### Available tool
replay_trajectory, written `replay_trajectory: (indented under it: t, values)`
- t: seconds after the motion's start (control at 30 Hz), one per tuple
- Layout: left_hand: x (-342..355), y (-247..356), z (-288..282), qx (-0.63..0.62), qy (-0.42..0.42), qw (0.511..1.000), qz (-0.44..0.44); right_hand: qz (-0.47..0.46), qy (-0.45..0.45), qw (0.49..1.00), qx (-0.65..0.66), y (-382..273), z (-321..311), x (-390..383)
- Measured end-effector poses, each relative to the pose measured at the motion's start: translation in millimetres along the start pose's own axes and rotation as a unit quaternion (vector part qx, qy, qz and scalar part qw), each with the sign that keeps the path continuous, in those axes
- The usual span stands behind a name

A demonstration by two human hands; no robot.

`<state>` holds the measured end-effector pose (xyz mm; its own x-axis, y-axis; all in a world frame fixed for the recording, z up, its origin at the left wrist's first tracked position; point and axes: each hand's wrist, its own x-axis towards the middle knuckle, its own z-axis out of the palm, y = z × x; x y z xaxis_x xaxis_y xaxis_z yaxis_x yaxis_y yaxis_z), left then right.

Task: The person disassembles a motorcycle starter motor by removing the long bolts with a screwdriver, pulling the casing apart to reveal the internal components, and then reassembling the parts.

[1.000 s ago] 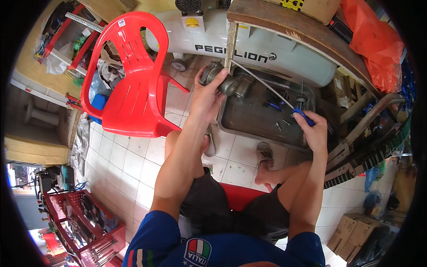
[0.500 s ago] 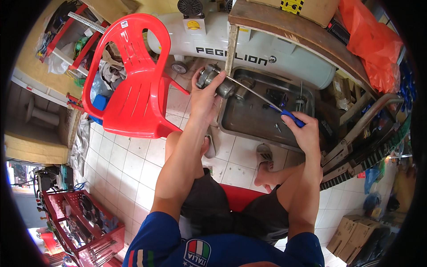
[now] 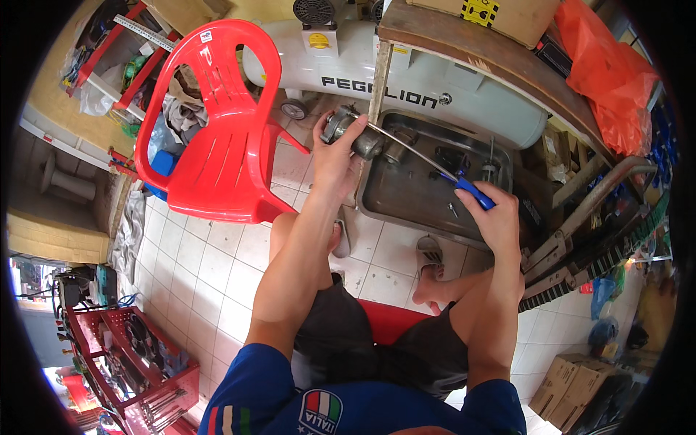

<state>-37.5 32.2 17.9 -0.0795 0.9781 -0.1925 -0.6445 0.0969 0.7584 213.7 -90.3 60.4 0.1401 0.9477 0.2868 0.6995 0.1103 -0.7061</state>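
My left hand [image 3: 335,156] grips a grimy metal part [image 3: 368,145] with a cylindrical body, held above the left end of a dark metal tray [image 3: 402,199]. My right hand [image 3: 496,225] is closed on the blue handle of a long screwdriver [image 3: 475,194], whose shaft runs up-left to the metal part, its tip by my left thumb; whether it touches is unclear. Behind the part, another metal cylinder [image 3: 399,150] lies in the tray, along with small bolts [image 3: 453,211], dark and blue items, and an upright tool [image 3: 489,163] at the right.
A red plastic chair [image 3: 217,167] stands at left. Behind the tray are a pale compressor tank [image 3: 283,58] and a wooden bench [image 3: 442,40]. Metal frames [image 3: 551,246] lean at right. A red tool cart [image 3: 159,391] is lower left, cardboard boxes [image 3: 569,391] lower right.
My right hand has moved left and slightly up with the screwdriver, bringing its shaft down closer along the metal part. My left hand and the part have shifted slightly left.
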Motion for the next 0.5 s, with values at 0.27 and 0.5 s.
replay_trajectory:
  t: [0.27, 0.5]
  values:
    - [0, 1, 0, 0.009, 0.006, 1.0, 0.0, -0.067, 0.059, 0.996, -0.011, 3, 6, -1]
    - [-1, 1, 1, 0.044, 0.001, 0.999, 0.026, 0.212, -0.171, 0.947, 0.168, 30, -5, 4]
